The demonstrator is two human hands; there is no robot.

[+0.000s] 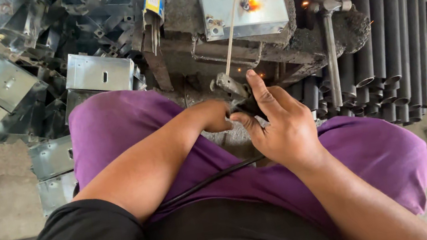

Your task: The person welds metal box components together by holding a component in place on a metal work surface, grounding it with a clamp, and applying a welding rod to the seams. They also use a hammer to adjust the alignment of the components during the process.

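Where the thin grey welding rod [230, 34] meets the small shiny square steel plate [243, 7], an orange glow and a few sparks show at the tip, so we judge the step in hand to be the welding of a small fitting onto that plate. The plate lies flat on a dark, scorched iron block [249, 54] that serves as our counter, near the top of the view and well ahead of our knees. The rod runs down and back to a dark metal electrode holder [231, 86], and a black cable [206, 181] trails from it across our purple trousers [112, 130]. Our right hand [283, 126] is closed around the holder's grip, the forefinger stretched along it toward the rod. Our left hand [215, 115] is curled shut just beside it, touching the same holder from the other side, as if to steady it. The next move, as we judge it, calls for a firm hold and a tip kept right at the joint as the rod burns down. Beyond the block stand a row of dark steel tubes [375, 26] on the right and a heap of bent galvanised sheet boxes [19, 82] on the left.
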